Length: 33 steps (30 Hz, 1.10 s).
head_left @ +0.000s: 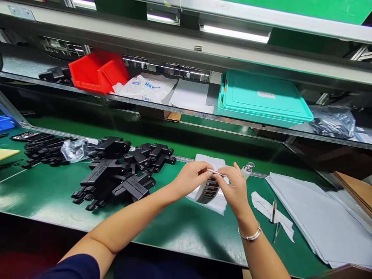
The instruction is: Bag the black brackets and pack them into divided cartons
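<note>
Between my two hands hangs a curled strip of dark labels [208,190], with rows of small black rectangles on a pale backing. Its upper edge is pinched by my left hand [192,177], thumb and forefinger closed. My right hand [235,189] grips the same edge from the other side, also closed. White paper sheets [217,204] lie on the bench under the strip. Just behind my right hand stands a clear pump bottle [247,169], partly hidden by the fingers. A white cloth [261,203] with tweezers [273,211] on it lies to the right.
Black plastic parts [107,174] are heaped on the green bench at left, beside a clear bag [78,149]. Large white sheets [322,221] and cardboard [356,190] occupy the right. The shelf above holds a red bin [97,73] and a turquoise box [264,99].
</note>
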Available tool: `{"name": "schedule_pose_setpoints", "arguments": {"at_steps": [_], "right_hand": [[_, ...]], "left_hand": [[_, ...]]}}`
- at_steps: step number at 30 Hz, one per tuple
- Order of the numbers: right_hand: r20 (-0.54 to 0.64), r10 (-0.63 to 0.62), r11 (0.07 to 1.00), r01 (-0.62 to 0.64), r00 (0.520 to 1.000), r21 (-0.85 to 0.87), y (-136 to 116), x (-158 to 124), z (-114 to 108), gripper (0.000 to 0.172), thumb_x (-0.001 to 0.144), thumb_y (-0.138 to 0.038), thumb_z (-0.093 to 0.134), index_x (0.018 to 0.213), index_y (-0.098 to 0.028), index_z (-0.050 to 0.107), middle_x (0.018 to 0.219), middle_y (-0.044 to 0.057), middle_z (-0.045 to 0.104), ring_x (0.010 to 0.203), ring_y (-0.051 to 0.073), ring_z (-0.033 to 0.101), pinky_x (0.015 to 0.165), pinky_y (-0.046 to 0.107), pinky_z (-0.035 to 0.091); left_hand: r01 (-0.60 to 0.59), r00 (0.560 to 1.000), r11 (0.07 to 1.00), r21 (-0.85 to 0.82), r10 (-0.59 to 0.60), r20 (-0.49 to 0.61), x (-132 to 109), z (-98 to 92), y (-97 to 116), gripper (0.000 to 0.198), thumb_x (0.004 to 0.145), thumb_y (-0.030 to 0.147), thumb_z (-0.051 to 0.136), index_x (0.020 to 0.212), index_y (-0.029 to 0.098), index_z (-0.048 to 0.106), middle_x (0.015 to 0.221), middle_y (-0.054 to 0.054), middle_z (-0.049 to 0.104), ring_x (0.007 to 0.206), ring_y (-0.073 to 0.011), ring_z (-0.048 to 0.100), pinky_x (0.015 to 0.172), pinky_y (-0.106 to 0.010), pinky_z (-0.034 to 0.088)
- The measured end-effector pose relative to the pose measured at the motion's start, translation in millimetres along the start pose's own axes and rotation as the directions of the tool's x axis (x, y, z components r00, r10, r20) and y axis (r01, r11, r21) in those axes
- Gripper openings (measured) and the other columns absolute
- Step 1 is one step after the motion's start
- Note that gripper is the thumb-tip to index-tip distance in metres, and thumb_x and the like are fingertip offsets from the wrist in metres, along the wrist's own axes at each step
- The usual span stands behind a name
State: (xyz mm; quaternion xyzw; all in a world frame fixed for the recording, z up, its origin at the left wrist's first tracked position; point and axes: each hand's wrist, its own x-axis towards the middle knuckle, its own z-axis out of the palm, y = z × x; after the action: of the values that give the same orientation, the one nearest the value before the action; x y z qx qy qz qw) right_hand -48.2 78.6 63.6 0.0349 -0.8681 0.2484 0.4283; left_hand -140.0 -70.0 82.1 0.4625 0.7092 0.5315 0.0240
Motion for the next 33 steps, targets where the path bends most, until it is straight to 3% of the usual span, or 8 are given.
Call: {"name": "schedule_pose_setpoints", "arguments": {"at_steps": [5, 8, 12, 16, 20, 25, 29, 33], "right_hand": [[0.121, 0.109, 0.976, -0.129, 0.987, 0.177, 1.4, 5.8, -1.2, 0.022, 0.088, -0.035, 0.06, 0.07, -0.022, 0.062, 0.071, -0.003, 0.066, 0.071, 0.015, 0.061, 0.105, 0.048, 0.034], [0.168, 0.205, 0.937, -0.243, 0.964, 0.25, 2.8, 10.2, -0.7, 0.025, 0.087, -0.037, 0.059, 0.069, -0.02, 0.062, 0.069, -0.001, 0.063, 0.068, 0.014, 0.057, 0.079, 0.033, 0.046], [0.091, 0.333, 0.883, -0.344, 0.938, 0.318, 14.7, 15.0, -3.2, 0.026, 0.083, -0.039, 0.063, 0.067, -0.018, 0.062, 0.055, -0.003, 0.053, 0.053, 0.01, 0.046, 0.051, 0.023, 0.036], [-0.078, 0.58, 0.682, -0.43, 0.811, 0.592, 41.3, 15.5, -18.4, 0.028, 0.077, -0.045, 0.068, 0.072, -0.019, 0.06, 0.043, -0.009, 0.043, 0.038, 0.007, 0.037, 0.039, 0.019, 0.029], [-0.119, 0.754, 0.493, -0.436, 0.646, 0.753, 64.3, -0.4, -39.3, 0.034, 0.062, -0.042, 0.079, 0.07, -0.018, 0.057, 0.048, -0.007, 0.052, 0.036, 0.005, 0.043, 0.036, 0.017, 0.034], [-0.07, 0.841, 0.402, -0.535, 0.536, 0.743, 69.8, -45.8, -56.5, 0.04, 0.055, -0.039, 0.085, 0.075, -0.017, 0.059, 0.055, -0.005, 0.058, 0.039, 0.006, 0.051, 0.037, 0.016, 0.039], [0.056, 0.874, 0.324, -0.664, 0.483, 0.674, 67.0, -89.3, -62.5, 0.043, 0.054, -0.041, 0.087, 0.076, -0.017, 0.058, 0.053, -0.005, 0.056, 0.041, 0.008, 0.051, 0.037, 0.016, 0.04], [0.191, 0.883, 0.237, -0.758, 0.429, 0.607, 65.3, -128.1, -60.0, 0.041, 0.058, -0.042, 0.086, 0.074, -0.017, 0.057, 0.055, -0.005, 0.054, 0.044, 0.008, 0.051, 0.04, 0.017, 0.041]], "left_hand": [[-0.098, 0.994, 0.987, 0.127, 0.104, -0.042, 7.0, -4.6, 1.3, 0.021, 0.085, 0.018, 0.054, 0.068, 0.017, 0.066, 0.068, 0.0, 0.058, 0.07, -0.0135, 0.054, 0.066, -0.025, 0.04], [-0.08, 0.996, 0.993, 0.089, 0.083, -0.035, 17.6, -6.0, -1.1, 0.023, 0.085, 0.02, 0.053, 0.065, 0.017, 0.063, 0.068, 0.0, 0.056, 0.071, -0.0141, 0.054, 0.067, -0.026, 0.04], [-0.016, 0.995, 0.989, -0.147, 0.031, 0.097, 26.5, 2.0, -16.1, 0.013, 0.082, 0.029, 0.059, 0.089, 0.018, 0.061, 0.095, -0.003, 0.063, 0.094, -0.0183, 0.058, 0.08, -0.028, 0.044], [0.271, 0.912, 0.949, -0.162, -0.198, 0.36, 15.1, 15.1, -41.3, 0.026, 0.07, 0.025, 0.067, 0.093, 0.017, 0.056, 0.084, -0.001, 0.064, 0.077, -0.0174, 0.06, 0.065, -0.025, 0.044], [0.364, 0.901, 0.908, -0.205, -0.288, 0.324, 0.1, 13.9, -61.0, 0.02, 0.068, 0.023, 0.063, 0.086, 0.016, 0.057, 0.076, 0.001, 0.061, 0.07, -0.015, 0.057, 0.061, -0.024, 0.041], [0.389, 0.914, 0.839, -0.381, -0.3, 0.272, -1.8, -4.3, -63.9, 0.034, 0.066, 0.024, 0.066, 0.098, 0.017, 0.057, 0.073, 0.002, 0.058, 0.063, -0.0121, 0.055, 0.058, -0.023, 0.04], [0.345, 0.936, 0.845, -0.408, -0.278, 0.214, 6.4, -19.7, -60.0, 0.027, 0.069, 0.025, 0.066, 0.094, 0.015, 0.06, 0.07, 0.002, 0.057, 0.063, -0.0108, 0.052, 0.058, -0.021, 0.038], [0.283, 0.927, 0.908, -0.307, -0.178, 0.33, 19.1, -34.4, -53.8, 0.018, 0.076, 0.026, 0.06, 0.087, 0.013, 0.065, 0.065, 0.002, 0.054, 0.058, -0.0091, 0.046, 0.055, -0.021, 0.035]]}}
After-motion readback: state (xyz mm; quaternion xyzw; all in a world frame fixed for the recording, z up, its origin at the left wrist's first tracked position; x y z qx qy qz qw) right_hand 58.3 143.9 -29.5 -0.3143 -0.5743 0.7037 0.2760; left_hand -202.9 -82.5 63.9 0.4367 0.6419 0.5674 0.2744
